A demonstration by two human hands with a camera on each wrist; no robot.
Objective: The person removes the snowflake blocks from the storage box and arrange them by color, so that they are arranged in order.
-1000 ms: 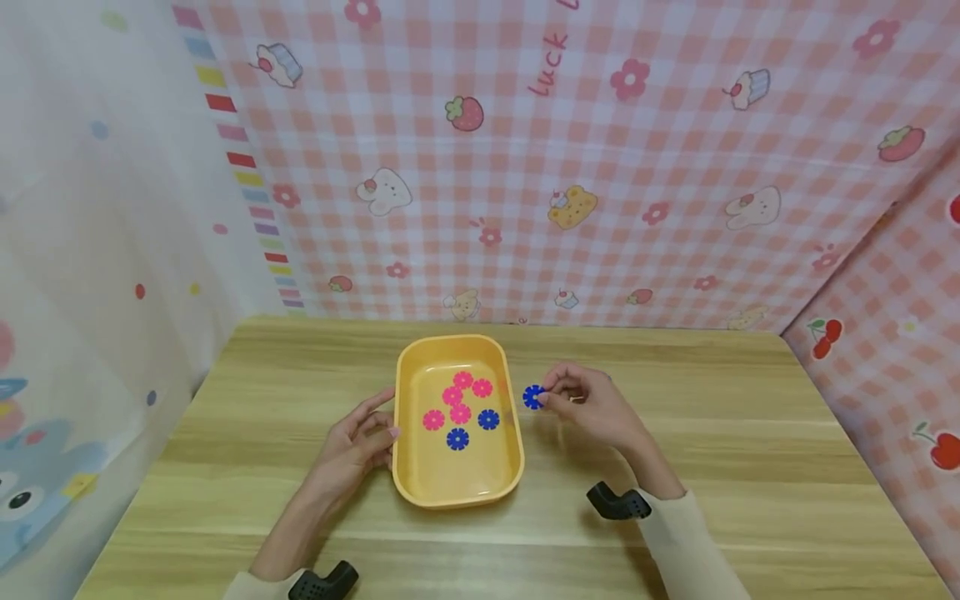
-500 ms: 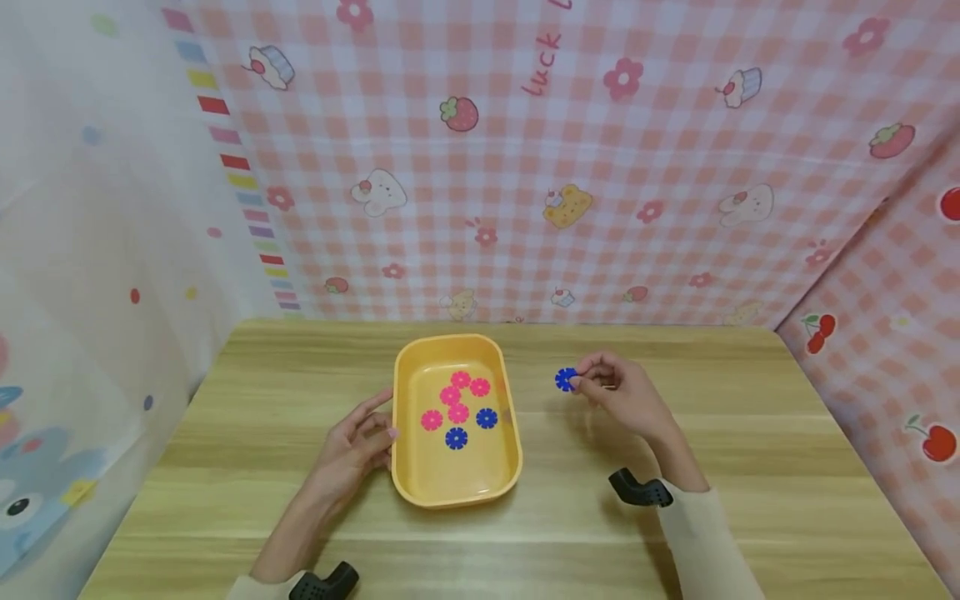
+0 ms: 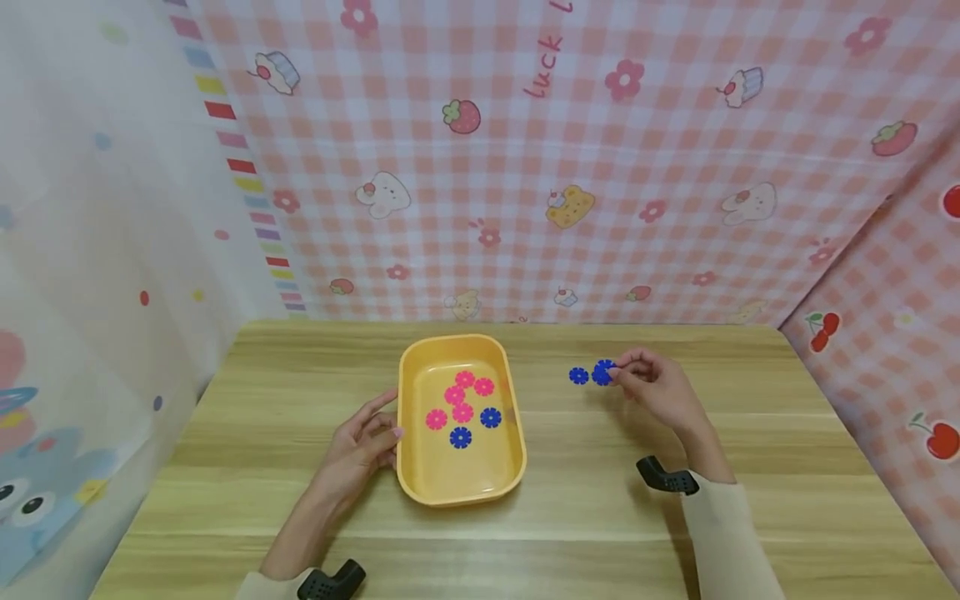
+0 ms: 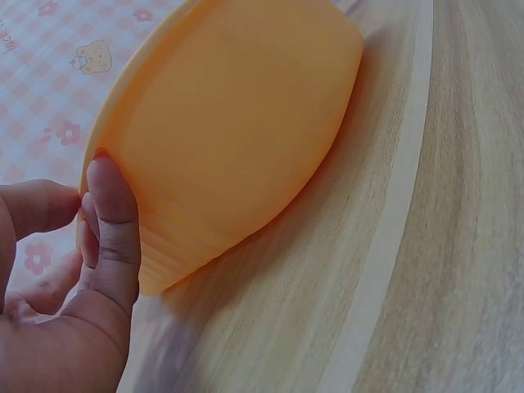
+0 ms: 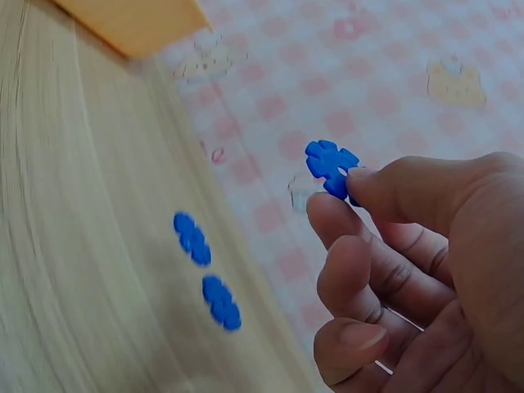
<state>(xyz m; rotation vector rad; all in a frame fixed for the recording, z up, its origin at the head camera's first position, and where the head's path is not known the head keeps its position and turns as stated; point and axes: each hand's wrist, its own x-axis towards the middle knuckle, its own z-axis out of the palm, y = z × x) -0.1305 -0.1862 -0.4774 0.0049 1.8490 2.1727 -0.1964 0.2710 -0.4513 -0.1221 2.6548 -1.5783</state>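
My right hand pinches a blue notched disc between thumb and forefinger, its other fingers curled below. On the table under it lie two more blue notched discs, a nearer one and one beside it; in the head view the held disc overlaps one of these. With thumb and fingertips my left hand grips the left rim of a yellow plastic tray. Inside the tray are several pink notched discs and two blue ones, one toward the middle and one by the right wall.
The wood-grain table reaches back to a pink checked cloth with printed cakes and flowers. White patterned cloth hangs at the left, cherry-printed cloth at the right. Black curved devices sit at both wrists.
My right hand has moved right, away from the tray, with the blue disc still pinched. Blue discs on the table have come into sight beside it. My left hand stays at the tray.
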